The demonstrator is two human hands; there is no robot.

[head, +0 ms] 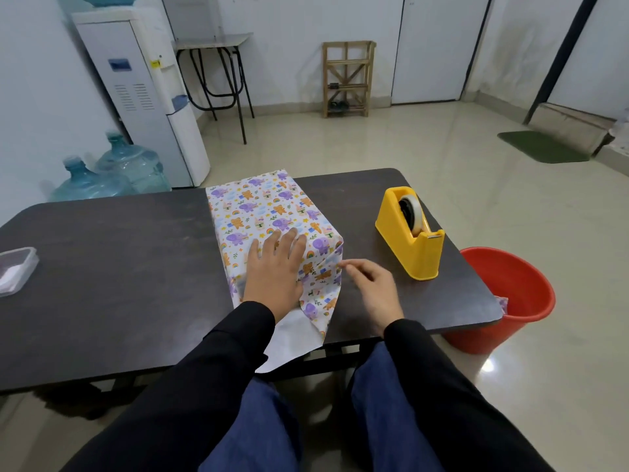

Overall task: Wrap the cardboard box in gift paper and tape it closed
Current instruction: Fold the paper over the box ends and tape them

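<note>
Left hand (275,267), fingers flat, pins the box (265,206) while right hand (371,287), loosely curled, tucks the end fold (323,277); tape (408,216) probably next.

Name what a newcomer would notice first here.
The box in animal-print gift paper stands on the dark table, the left hand pressing flat on its near end, the right hand at the fold on its right corner. A yellow tape dispenser sits to its right, and a red bucket stands on the floor past the table's right edge.
</note>
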